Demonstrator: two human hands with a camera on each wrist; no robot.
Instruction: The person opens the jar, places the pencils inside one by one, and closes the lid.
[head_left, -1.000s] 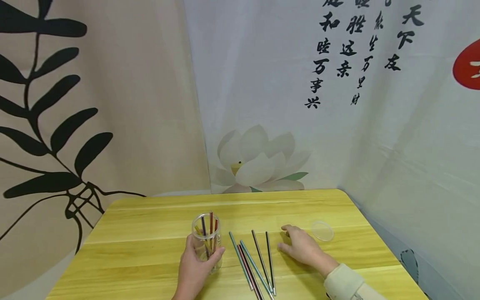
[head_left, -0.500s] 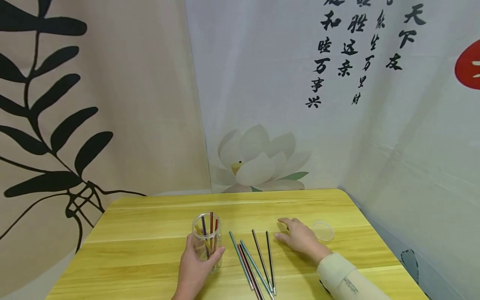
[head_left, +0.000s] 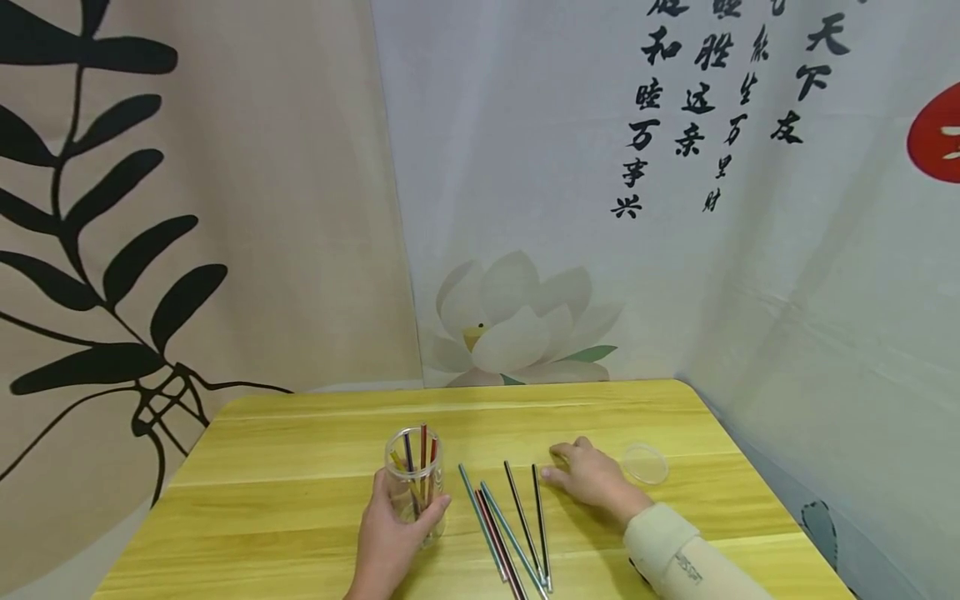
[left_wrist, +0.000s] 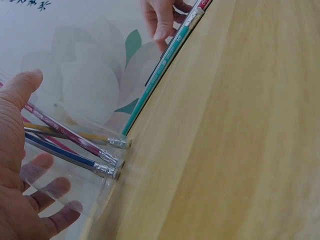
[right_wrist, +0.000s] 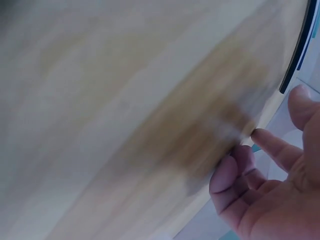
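Note:
My left hand (head_left: 386,533) grips a clear jar (head_left: 414,472) standing upright on the table. Several coloured pencils (head_left: 423,454) lean inside it; the left wrist view shows their metal ferrules at the jar's bottom. Right of the jar lie several loose pencils, including a teal pencil (head_left: 480,518) and a dark red one. My right hand (head_left: 596,482) hovers or rests beside the upper end of the rightmost black pencil (head_left: 542,525), fingers loosely bent and holding nothing. In the right wrist view, the thumb is near this black pencil's end (right_wrist: 295,55); contact cannot be made out.
A round clear lid (head_left: 645,463) lies flat just right of my right hand. The wooden table (head_left: 300,467) ends at a far edge before a hanging cloth (head_left: 525,167) printed with a lotus and writing.
My right hand has moved left, toward the upper ends of the black pencils. My left hand and the jar have stayed in place.

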